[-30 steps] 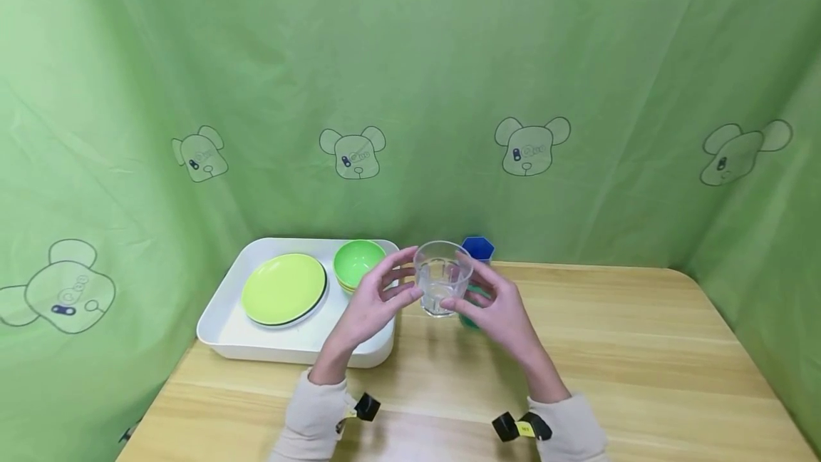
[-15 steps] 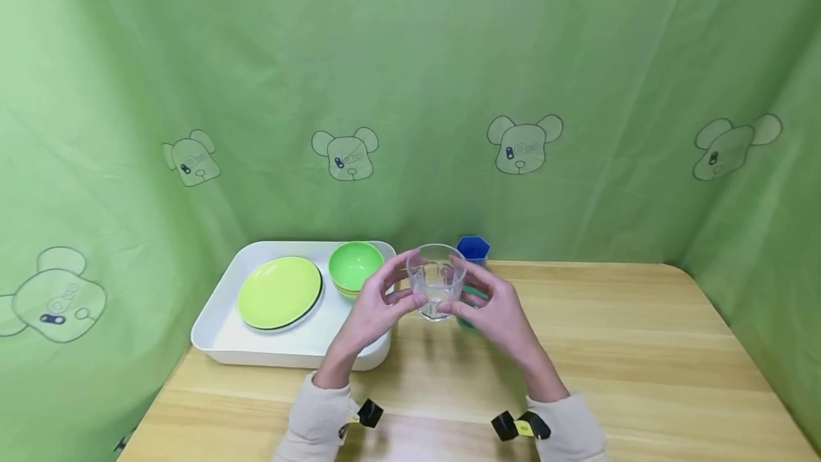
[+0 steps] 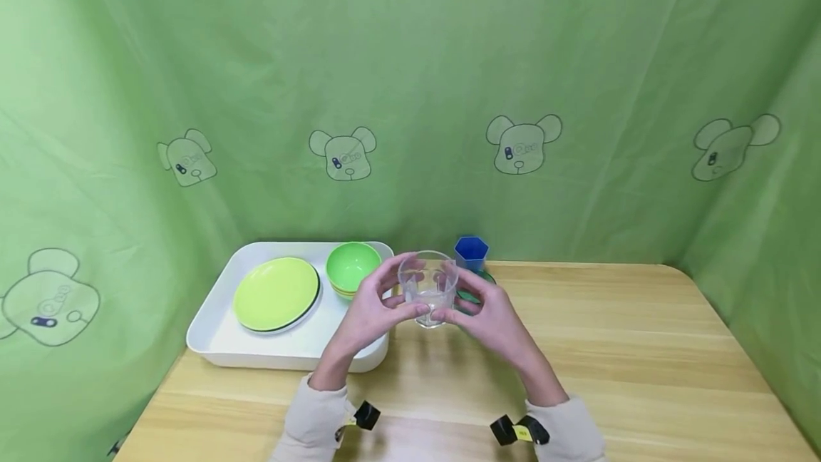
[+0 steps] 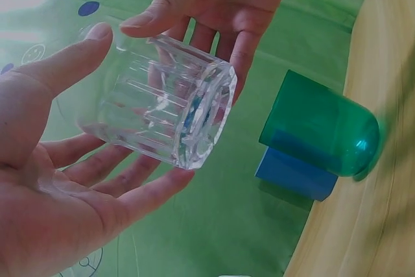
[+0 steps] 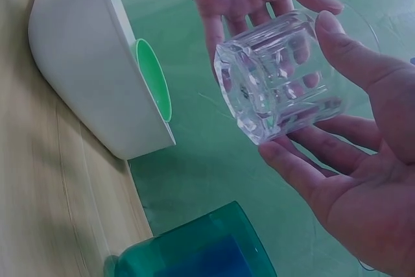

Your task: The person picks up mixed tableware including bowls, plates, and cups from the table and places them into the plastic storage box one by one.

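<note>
A clear drinking glass, faceted on its lower half, is held upright above the table between both hands. My left hand grips its left side, thumb near the front and the other fingers curved along the wall. From the opposite side my right hand grips it the same way. In the left wrist view the thick base of the glass shows just beyond the fingertips. Behind the right hand stand a translucent green cup, mostly hidden in the head view, and a blue hexagonal cup.
To the left, a white tray carries a stack of plates topped by a lime-yellow plate, plus stacked bowls with a green bowl uppermost. The wooden table extends right. A green curtain encloses the back and sides.
Both hands have shifted the glass slightly left and toward the person, so more of the blue and green cups shows. The view has turned slightly; tray and its contents stay put.
</note>
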`<state>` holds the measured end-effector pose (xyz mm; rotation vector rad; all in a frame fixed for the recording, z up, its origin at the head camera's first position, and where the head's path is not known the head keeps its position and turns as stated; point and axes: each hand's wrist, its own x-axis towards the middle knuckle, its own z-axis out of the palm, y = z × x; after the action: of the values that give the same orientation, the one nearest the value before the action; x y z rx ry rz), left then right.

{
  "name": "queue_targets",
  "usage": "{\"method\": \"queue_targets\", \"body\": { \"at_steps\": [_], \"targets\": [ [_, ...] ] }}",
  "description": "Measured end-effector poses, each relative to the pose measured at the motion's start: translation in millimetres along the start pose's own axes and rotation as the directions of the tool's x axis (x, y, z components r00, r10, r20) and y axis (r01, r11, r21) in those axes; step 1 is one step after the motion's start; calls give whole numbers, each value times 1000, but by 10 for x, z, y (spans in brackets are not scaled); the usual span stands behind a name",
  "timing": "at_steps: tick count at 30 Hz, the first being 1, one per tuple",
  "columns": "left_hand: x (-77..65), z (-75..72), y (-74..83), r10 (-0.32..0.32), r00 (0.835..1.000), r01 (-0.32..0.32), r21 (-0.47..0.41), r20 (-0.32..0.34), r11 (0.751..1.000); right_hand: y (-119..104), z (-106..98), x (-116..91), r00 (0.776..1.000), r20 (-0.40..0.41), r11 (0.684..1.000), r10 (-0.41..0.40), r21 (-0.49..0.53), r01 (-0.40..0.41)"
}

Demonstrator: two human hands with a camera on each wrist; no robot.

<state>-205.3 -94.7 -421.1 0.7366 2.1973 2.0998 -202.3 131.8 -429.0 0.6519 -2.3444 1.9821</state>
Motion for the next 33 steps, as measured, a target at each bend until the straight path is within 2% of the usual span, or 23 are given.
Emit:
{"method": "queue_targets", "body": {
  "at_steps": [6, 12, 17, 23, 29, 33],
  "targets": [
    [-42, -27, 3, -26, 1000, 26, 16, 3, 1000, 4, 19, -22, 999, 51, 1000, 13, -5, -12],
    [-58, -114, 52, -14, 999, 12, 58, 30, 998, -14, 20, -20, 997, 75, 1000, 3, -14, -2],
    [-97, -291, 106, -9, 1000, 8, 136, 6, 991, -21, -54, -21, 998, 55, 999, -32, -20, 33],
    [-167, -546, 145, -56, 998, 58, 200, -19, 978, -27, -185, -36, 999, 30, 999, -42, -26, 43],
    [-218, -718, 170, -90, 996, 89, 243, -4, 966, -36, -303, -42, 999, 9, 999, -33, -41, 33],
    [-253, -817, 166, -100, 995, 97, 282, -2, 955, -23, -377, -47, 999, -21, 994, -34, -102, 32]
  ]
}}
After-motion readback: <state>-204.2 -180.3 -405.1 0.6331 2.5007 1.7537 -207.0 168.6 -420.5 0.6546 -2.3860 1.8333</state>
